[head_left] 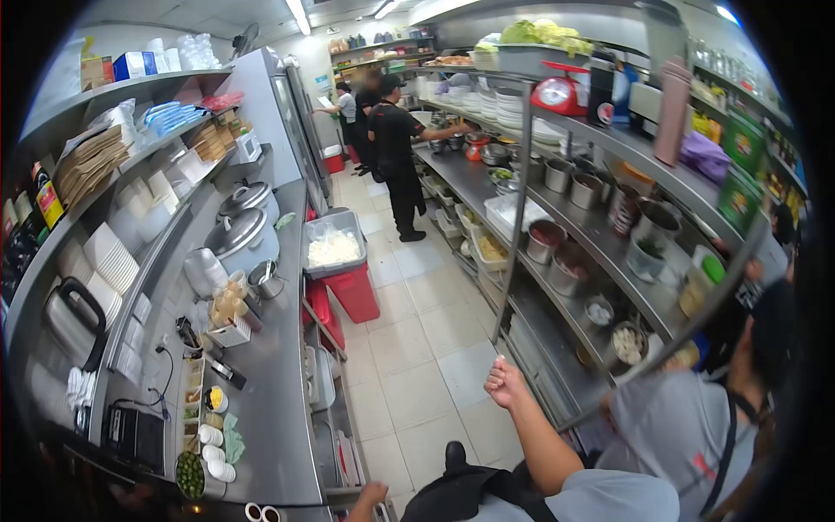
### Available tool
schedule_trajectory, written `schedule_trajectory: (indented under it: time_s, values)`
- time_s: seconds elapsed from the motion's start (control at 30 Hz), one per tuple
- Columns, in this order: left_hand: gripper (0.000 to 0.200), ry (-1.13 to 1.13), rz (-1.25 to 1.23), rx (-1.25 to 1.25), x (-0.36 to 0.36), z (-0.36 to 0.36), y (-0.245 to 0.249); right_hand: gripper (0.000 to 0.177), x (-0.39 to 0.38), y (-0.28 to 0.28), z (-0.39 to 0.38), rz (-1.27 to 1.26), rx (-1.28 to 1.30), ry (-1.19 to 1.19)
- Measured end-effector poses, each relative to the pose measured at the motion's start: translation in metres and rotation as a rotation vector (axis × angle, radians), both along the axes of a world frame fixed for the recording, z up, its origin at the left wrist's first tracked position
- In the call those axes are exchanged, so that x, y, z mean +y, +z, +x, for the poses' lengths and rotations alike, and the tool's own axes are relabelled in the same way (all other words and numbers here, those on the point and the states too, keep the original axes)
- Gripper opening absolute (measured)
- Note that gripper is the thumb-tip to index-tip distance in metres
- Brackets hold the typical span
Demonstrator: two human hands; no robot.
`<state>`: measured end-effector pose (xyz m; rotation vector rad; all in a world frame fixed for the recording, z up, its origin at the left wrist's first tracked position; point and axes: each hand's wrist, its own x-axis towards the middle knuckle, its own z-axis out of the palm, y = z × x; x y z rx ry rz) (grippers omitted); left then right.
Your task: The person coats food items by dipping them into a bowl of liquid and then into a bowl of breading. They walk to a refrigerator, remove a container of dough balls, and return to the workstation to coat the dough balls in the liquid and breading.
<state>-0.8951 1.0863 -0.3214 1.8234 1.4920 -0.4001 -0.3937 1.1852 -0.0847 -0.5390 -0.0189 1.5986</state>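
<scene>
The right hand (504, 383) is clenched in a fist with nothing in it. It is raised over the floor (417, 348) of the aisle, forearm angled up from a bent elbow and knuckles turned forward. It is near the post (520, 200) of the rack but not touching it, so it looks carried free rather than braced.

The left hand (370, 496) sits low at the near right corner of the surface (270, 409), at or just beside its front edge. Only part of it shows, so I cannot tell whether its fingers are spread or curled.

Limes (190, 474) and white cups (213, 439) line the back edge near that corner, probably so the front strip stays free for work. A red bin (352, 291) with a tub (333, 248) on top stands against the front edge further along, within reach yet out of the walkway.

A co-worker (687, 426) in a grey shirt leans at the rack on the right. Other people (396, 139) stand at the far end.
</scene>
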Motion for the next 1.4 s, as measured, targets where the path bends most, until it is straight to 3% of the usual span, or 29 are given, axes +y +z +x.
schedule_trajectory:
  time_s: [0.03,0.07,0.23,0.33,0.47,0.57,0.7,0.77,0.8,0.83,0.9,1.0,1.1,1.2,1.3,1.4]
  values:
    - [0.034,-0.144,-0.132,0.125,0.015,-0.005,-0.006,0.025,0.029,0.003,0.010,0.010,-0.004,0.018]
    - [0.034,-0.143,-0.247,0.148,0.021,-0.008,-0.004,0.031,0.056,0.007,0.019,-0.022,0.002,0.000]
    - [0.035,0.319,-0.347,0.061,0.098,0.001,0.043,0.039,0.202,0.017,0.047,-0.134,-0.021,0.008]
    - [0.036,0.434,-0.354,0.005,0.159,0.012,0.054,0.037,0.286,0.032,0.054,-0.162,-0.226,-0.050]
    - [0.038,0.446,-0.378,-0.043,0.261,0.028,0.037,0.034,0.399,0.008,0.082,-0.105,-0.247,-0.090]
    - [0.039,0.301,-0.409,-0.035,0.358,0.034,0.014,0.034,0.459,-0.032,0.112,-0.171,-0.315,-0.189]
    - [0.042,-0.358,-0.335,-0.104,0.553,0.037,-0.032,0.024,0.496,-0.137,0.175,-0.368,-0.143,-0.188]
    - [0.045,-0.474,-0.259,-0.314,0.677,0.059,-0.027,0.019,0.515,-0.145,0.189,-0.502,-0.193,-0.222]
    - [0.030,0.069,-0.178,-0.232,0.721,0.081,-0.015,0.018,0.523,-0.141,0.194,-0.555,-0.250,-0.254]
    - [0.031,0.300,-0.111,-0.200,0.772,0.106,-0.002,0.018,0.531,-0.136,0.201,-0.561,-0.265,-0.251]
    - [0.042,0.263,0.117,-0.330,0.867,0.145,0.023,0.007,0.551,-0.132,0.210,-0.508,-0.385,-0.263]
    - [0.037,0.312,0.188,-0.659,0.976,0.215,0.077,0.007,0.598,-0.107,0.218,-0.518,-0.509,-0.200]
    - [0.030,0.351,0.081,-0.715,1.062,0.262,0.047,0.013,0.678,-0.112,0.231,-0.524,-0.662,-0.086]
    - [0.027,0.398,0.078,-0.720,1.113,0.294,0.054,0.026,0.797,-0.110,0.233,-0.484,-0.661,0.057]
    - [0.024,0.488,-0.134,-0.613,1.162,0.298,0.039,0.036,0.935,-0.101,0.230,-0.309,-0.550,0.307]
    - [0.023,0.572,-0.176,-0.596,1.191,0.289,0.048,0.036,1.081,-0.070,0.206,-0.246,-0.562,0.494]
